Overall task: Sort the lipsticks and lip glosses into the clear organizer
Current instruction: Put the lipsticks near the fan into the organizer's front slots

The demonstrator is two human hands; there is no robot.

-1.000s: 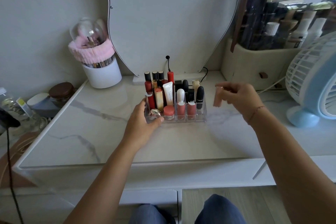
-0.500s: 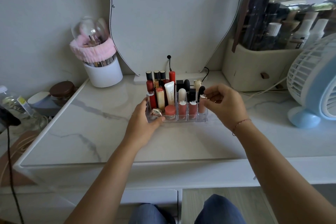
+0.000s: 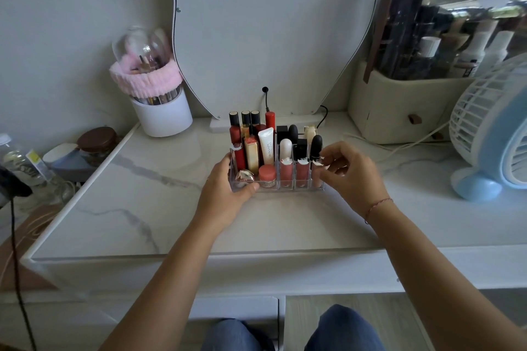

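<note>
The clear organizer (image 3: 285, 188) stands mid-table on the white marble top, filled with upright lipsticks and glosses. Red glosses (image 3: 235, 129) fill its back left, a white tube (image 3: 266, 147) stands in the middle, and a black lipstick (image 3: 316, 145) stands at the right. My left hand (image 3: 225, 191) grips the organizer's front left corner. My right hand (image 3: 350, 177) is at the right end, thumb and fingers pinched on a pink lip gloss (image 3: 315, 172) that stands in the front right slot.
A white brush holder with a pink band (image 3: 162, 114) stands back left and a mirror (image 3: 271, 31) behind the organizer. A beige cosmetics box (image 3: 399, 111) and a blue fan (image 3: 493, 134) are at the right. A brown-lidded jar (image 3: 97, 139) and a bottle (image 3: 20, 162) sit left.
My right hand carried the pink lip gloss from the right of the organizer and lowered it into the front right slot. My left hand stayed on the organizer.
</note>
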